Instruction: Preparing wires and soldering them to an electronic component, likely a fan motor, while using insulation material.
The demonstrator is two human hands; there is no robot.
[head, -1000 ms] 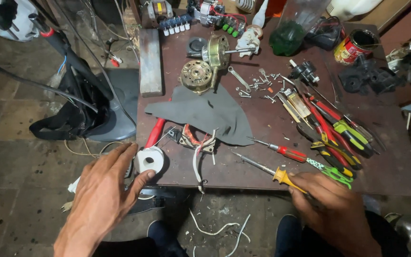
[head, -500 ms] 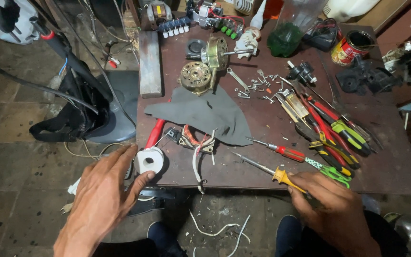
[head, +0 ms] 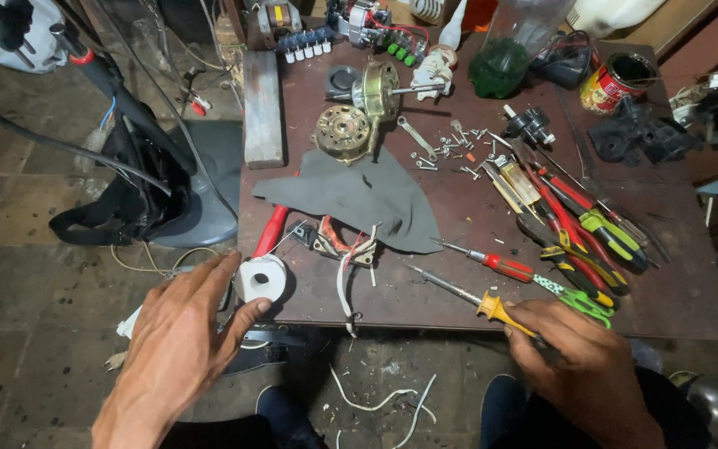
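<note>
Right hand (head: 579,366) is wrapped around the yellow-handled screwdriver (head: 492,308) at the near edge of the table (head: 459,208), fingers curled shut over the handle, with the metal shaft sticking out up and to the left of the knuckles. Just above that hand lies a red-handled screwdriver (head: 500,266), and off to its upper right is a messy row of pliers and cutters (head: 583,224) with red, green and yellow grips. Left hand (head: 180,341) is spread open, not gripping anything, thumb tip touching the white tape roll (head: 261,278) that sits at the table's near left corner right beside the fingers. A red tool handle (head: 272,231) runs up from the roll. Between the two hands there's a small wound coil with loose white wires (head: 346,258) hanging over the edge. Beyond that, a dark grey cloth (head: 359,195), then a copper-wound motor part (head: 342,133) and a scatter of little screws (head: 450,150). Farther up from the right hand sits a red tin can (head: 617,83).
</note>
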